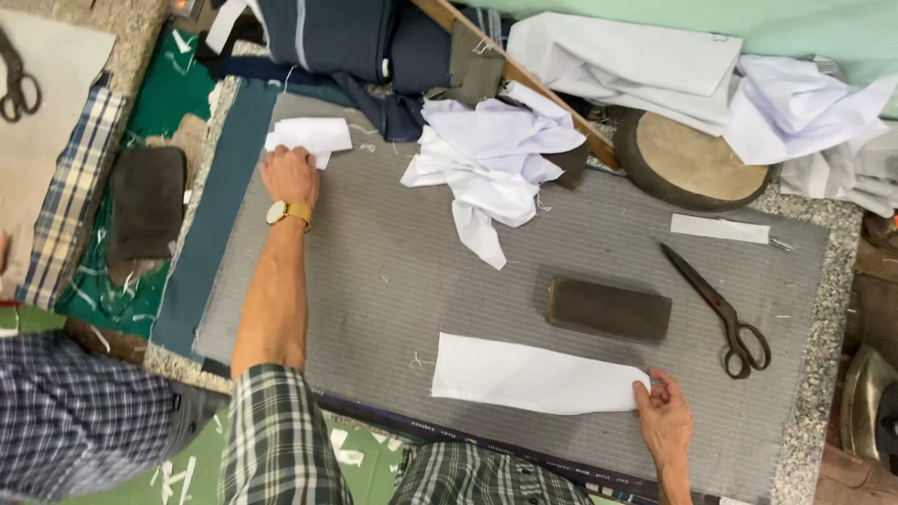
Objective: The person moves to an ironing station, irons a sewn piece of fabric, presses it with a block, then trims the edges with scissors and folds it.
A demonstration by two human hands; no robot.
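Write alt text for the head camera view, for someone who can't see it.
A person's right hand pinches the end of a long white fabric strip on a grey striped work mat, while the left hand reaches a small white cloth piece at the far corner. Dark metal scissors, a dark rectangular block and crumpled white fabric lie nearby.

White strip of cloth (pixel 535 377) under the right hand (pixel 665 421); white scrap (pixel 311 137) at the left hand (pixel 290 176), gold-coloured wristwatch (pixel 287 212) with pale dial. Grey ribbed mat (pixel 393 271) over speckled grey stone table (pixel 823 309). Dark brown block (pixel 609 310); dark, near-black scissors (pixel 720 312). Crumpled white fabric (pixel 496 168). Green-and-black checked sleeve (pixel 276 435). Navy cloth with pale stripe (pixel 323 33). Blue-and-cream plaid (pixel 70 201) beside dark green cloth (pixel 173 89). Tan round pad (pixel 690 161) with dark rim. Mint green wall (pixel 823 28).
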